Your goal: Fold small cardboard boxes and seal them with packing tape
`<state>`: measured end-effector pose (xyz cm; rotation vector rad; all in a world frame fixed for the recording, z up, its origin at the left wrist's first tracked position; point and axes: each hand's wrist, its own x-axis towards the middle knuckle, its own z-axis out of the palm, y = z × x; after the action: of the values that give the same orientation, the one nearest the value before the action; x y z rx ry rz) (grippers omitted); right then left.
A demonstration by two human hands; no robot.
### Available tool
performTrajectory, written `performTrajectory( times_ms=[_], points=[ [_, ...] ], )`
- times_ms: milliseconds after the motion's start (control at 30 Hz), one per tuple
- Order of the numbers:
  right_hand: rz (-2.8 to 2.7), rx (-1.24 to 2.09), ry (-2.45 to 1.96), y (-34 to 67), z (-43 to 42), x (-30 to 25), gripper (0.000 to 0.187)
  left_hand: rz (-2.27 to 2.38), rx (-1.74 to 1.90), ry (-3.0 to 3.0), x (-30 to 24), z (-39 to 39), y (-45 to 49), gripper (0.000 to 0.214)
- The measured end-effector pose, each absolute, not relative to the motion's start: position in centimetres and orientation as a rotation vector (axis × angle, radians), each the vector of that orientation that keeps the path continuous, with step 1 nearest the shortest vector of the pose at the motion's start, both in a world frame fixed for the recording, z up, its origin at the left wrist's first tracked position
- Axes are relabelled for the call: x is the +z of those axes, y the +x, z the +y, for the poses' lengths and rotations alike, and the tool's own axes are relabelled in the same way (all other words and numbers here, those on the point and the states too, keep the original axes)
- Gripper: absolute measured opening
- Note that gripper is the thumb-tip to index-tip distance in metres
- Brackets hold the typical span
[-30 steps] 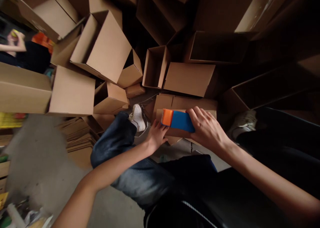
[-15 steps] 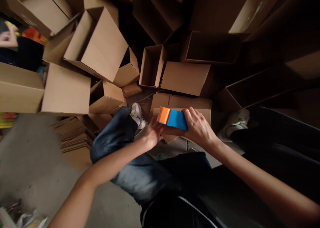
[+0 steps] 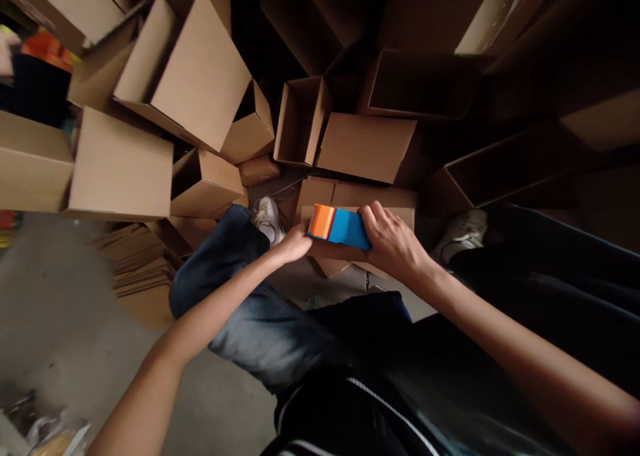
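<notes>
A blue and orange tape dispenser (image 3: 349, 229) lies across the top of a cardboard box (image 3: 370, 195) between my legs. My right hand (image 3: 393, 237) is closed around the dispenser's right end, with the fingers over its far edge. At the left end of the box, beside the orange part, my left hand (image 3: 296, 243) grips the box's edge. Its fingertips are partly hidden behind the box and the dispenser. The lower flaps of the box stick out beneath it.
Open cardboard boxes (image 3: 200, 69) are heaped ahead and to the left. A stack of flat cardboard (image 3: 143, 269) lies on the concrete floor (image 3: 65, 309) by my left knee. Plastic scraps (image 3: 55, 436) lie at the lower left. Another person's dark clothing (image 3: 40, 86) shows at the far left.
My left hand has moved up and left, from under the orange end to the box's left edge. My right hand still holds the dispenser. The whole view has shifted slightly.
</notes>
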<state>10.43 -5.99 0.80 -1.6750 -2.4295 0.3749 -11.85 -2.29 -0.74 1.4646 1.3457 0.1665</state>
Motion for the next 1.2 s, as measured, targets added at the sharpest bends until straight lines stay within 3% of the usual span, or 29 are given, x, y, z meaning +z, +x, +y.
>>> performTrajectory(
  times_ms=[167,333,833,1100,1200],
  points=[
    [-2.438,0.388,-1.662,10.4,-5.7,1.0,0.020,1.342,0.232,0.774,-0.1,-2.5,-11.4,0.043],
    [-2.508,0.369,-1.597,10.5,-5.3,1.1,0.025,1.305,0.297,0.402,1.0,-2.4,-11.0,0.055],
    [-2.603,0.353,-1.467,11.2,-4.7,1.6,0.046,1.297,0.406,0.317,1.9,-2.7,-10.1,0.049],
    [-2.609,0.355,-1.522,11.3,-4.5,1.7,0.035,1.305,0.407,0.389,2.7,-2.3,-10.2,0.053],
    [-2.642,0.336,-1.529,11.3,-4.4,1.8,0.039,1.284,0.394,0.510,2.8,-2.1,-10.3,0.054]
  ],
)
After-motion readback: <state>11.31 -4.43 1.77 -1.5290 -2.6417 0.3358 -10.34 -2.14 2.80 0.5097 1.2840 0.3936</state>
